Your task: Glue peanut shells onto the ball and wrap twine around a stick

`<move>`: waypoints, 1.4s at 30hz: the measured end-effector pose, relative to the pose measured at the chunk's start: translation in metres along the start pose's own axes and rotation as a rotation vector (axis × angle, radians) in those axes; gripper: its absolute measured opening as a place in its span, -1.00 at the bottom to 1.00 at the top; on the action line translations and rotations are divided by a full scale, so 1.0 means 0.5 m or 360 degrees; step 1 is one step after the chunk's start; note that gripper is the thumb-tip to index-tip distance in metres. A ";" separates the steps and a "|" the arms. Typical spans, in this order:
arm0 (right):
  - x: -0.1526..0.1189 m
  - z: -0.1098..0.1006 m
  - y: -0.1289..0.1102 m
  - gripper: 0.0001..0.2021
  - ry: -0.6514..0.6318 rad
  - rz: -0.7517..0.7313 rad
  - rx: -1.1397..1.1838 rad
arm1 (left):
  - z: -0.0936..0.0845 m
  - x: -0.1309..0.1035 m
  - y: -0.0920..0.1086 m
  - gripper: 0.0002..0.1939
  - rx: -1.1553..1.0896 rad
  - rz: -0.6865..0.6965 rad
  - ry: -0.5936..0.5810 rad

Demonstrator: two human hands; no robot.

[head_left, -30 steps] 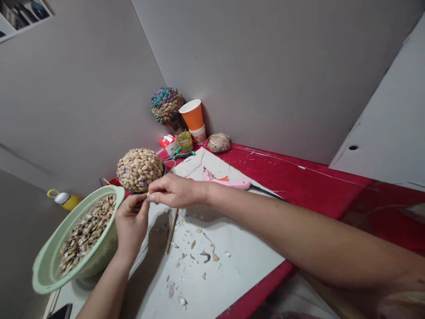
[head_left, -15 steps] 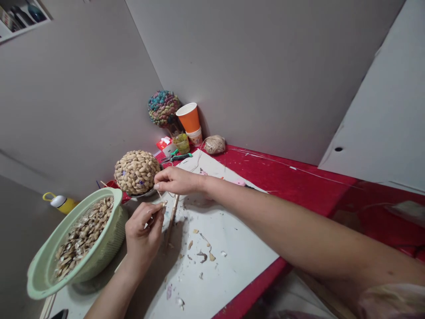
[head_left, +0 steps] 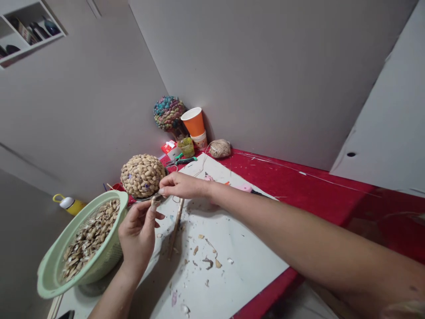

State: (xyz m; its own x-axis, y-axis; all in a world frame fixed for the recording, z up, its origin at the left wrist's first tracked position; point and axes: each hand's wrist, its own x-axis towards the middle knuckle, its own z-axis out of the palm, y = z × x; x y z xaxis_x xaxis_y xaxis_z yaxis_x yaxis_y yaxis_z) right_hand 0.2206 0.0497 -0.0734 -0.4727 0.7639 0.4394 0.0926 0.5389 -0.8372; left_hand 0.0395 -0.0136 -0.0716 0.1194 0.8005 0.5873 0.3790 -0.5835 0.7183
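My left hand [head_left: 141,226] is closed, a small pale piece [head_left: 154,203] pinched between thumb and fingertips; its exact shape is hard to tell. Just beyond it, my right hand [head_left: 177,184] has its fingers pressed together by the near side of a ball covered in shells [head_left: 142,175]. What the right fingers hold is too small to make out. A thin brown stick [head_left: 175,228] lies on the white board [head_left: 245,248], below the right wrist.
A green basket of shells [head_left: 81,283] stands at left. Behind are pliers [head_left: 186,160], a twine ball [head_left: 220,148], orange cup [head_left: 193,122], yellow-green tub [head_left: 186,148] and colourful ball [head_left: 168,113]. Shell scraps [head_left: 208,263] dot the board. A yellow bottle [head_left: 73,206] is far left.
The view has shifted, so the scene sits slightly right and lower. My left hand has turned, its fingertips higher and closer to the right fingers. The thread between the hands no longer shows clearly.
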 end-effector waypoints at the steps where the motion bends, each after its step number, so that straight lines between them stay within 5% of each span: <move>1: 0.000 0.002 -0.001 -0.84 -0.0005 0.0005 -0.0005 | -0.001 0.002 0.000 -0.88 -0.0032 -0.0020 -0.0011; 15: -0.001 0.020 -0.013 -0.81 0.0138 -0.0055 -0.0072 | -0.020 0.027 -0.008 -0.74 -0.0308 -0.0267 0.0057; 24: -0.021 0.066 -0.050 -0.81 0.0820 -0.0492 -0.0435 | -0.037 0.047 0.024 -0.73 -0.0868 -0.0377 0.0389; 28: -0.046 0.138 -0.072 -0.89 0.0278 -0.0234 -0.0425 | -0.039 0.049 0.034 -0.69 -0.1046 -0.0492 0.0554; 31: -0.058 0.195 -0.066 -0.82 0.0066 0.0067 -0.0307 | -0.032 0.043 0.033 -0.67 -0.1115 -0.0603 0.0606; 35: -0.060 0.230 -0.050 -0.85 0.0043 0.0129 -0.0021 | -0.029 0.042 0.031 -0.69 -0.1128 -0.0695 0.0641; 42: -0.059 0.223 -0.047 -0.93 0.0211 0.0119 0.0309 | -0.069 0.074 0.031 -0.74 -0.1186 -0.0642 0.0623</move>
State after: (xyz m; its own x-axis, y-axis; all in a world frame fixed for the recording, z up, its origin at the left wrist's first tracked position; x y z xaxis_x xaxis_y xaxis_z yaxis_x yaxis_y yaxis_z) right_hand 0.1346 -0.0252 -0.1031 -0.3507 0.8458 0.4021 -0.0534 0.4106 -0.9103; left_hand 0.0182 0.0022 -0.0257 -0.2623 0.9376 0.2281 -0.3783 -0.3173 0.8696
